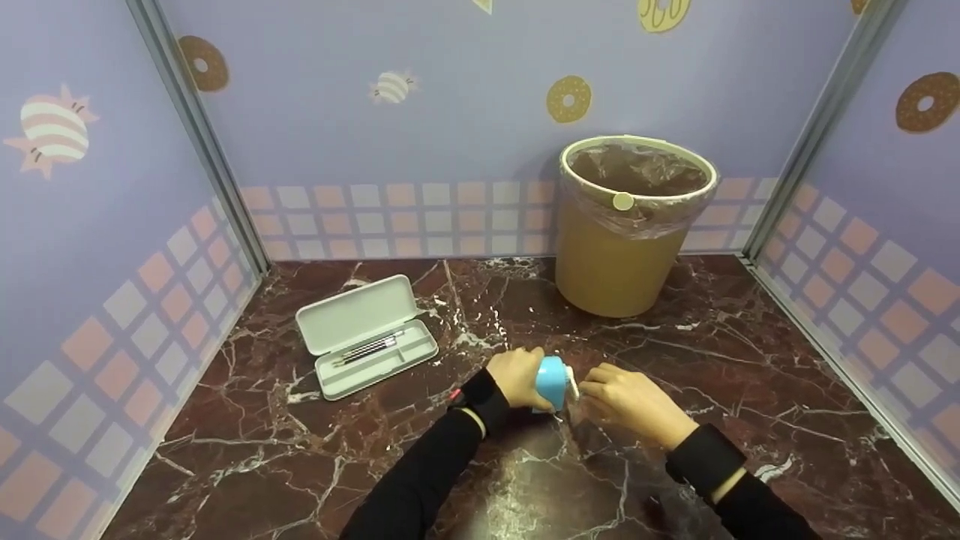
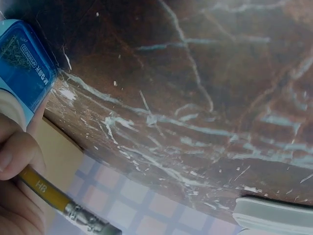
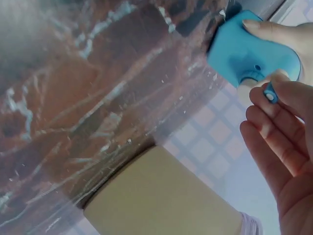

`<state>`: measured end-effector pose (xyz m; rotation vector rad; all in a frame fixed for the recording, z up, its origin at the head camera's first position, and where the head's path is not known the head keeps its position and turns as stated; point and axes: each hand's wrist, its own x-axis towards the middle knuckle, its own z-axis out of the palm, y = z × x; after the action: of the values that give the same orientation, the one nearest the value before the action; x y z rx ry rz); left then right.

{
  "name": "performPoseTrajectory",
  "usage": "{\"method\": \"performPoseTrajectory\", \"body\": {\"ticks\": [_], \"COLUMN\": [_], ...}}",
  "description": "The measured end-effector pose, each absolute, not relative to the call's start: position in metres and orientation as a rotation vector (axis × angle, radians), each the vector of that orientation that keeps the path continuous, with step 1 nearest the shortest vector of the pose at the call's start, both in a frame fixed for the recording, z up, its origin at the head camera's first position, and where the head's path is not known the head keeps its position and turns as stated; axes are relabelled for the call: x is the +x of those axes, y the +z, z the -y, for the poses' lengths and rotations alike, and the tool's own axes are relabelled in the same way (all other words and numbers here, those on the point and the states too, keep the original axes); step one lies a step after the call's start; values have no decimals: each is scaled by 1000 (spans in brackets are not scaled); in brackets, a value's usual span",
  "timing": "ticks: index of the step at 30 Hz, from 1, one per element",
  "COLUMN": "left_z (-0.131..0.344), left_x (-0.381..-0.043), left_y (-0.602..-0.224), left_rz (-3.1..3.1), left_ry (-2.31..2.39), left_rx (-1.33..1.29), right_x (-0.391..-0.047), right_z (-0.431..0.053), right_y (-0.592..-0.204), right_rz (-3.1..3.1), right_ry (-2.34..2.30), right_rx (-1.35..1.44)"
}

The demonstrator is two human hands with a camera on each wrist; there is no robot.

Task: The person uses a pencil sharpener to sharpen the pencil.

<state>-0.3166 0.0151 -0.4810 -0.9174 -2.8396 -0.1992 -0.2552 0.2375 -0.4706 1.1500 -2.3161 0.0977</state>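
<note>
My left hand [image 1: 516, 377] grips a blue crank pencil sharpener [image 1: 552, 381] low over the marble-patterned tabletop. In the left wrist view, a yellow HB pencil [image 2: 45, 192] juts out beside the fingers, its metal band and eraser end pointing away from the sharpener. Dark shavings [image 2: 15, 53] show through the sharpener's clear blue drawer. On the sharpener's other side is my right hand [image 1: 628, 396]. Its thumb and index finger pinch the small blue knob [image 3: 270, 93] of the white crank, the other fingers extended loosely. The pencil's tip is hidden inside the sharpener.
An open pale pencil case [image 1: 358, 315] lies to the left, with several dark striped pencils [image 1: 369, 349] in its tray. At the back right stands a tan bin [image 1: 619, 259] with a clear plastic liner. Patterned panels [image 1: 450, 112] enclose the back and sides.
</note>
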Motion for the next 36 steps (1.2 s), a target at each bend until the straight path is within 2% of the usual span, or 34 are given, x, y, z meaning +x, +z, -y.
{"method": "performPoseTrajectory", "body": {"ticks": [7,15,23,36], "left_z": [-16,-15,-16,-16], "left_x": [-318,-318,-318,-319], "left_y": [-481,-483,-483,-487], "left_rz": [2809,2809,2802,2746], "left_ry": [-180,-165,-155,-177], "left_rx": [-953,-990,-992,-990], "right_x": [-263,-290,-311,-321], "right_z": [-240,-236,-230,-225], "right_y": [-458,-452,-462,-484], "right_rz": [2305,2372,2446,2521], "right_ry": [94,96,117,99], "right_rx": [1122,987,908,919]}}
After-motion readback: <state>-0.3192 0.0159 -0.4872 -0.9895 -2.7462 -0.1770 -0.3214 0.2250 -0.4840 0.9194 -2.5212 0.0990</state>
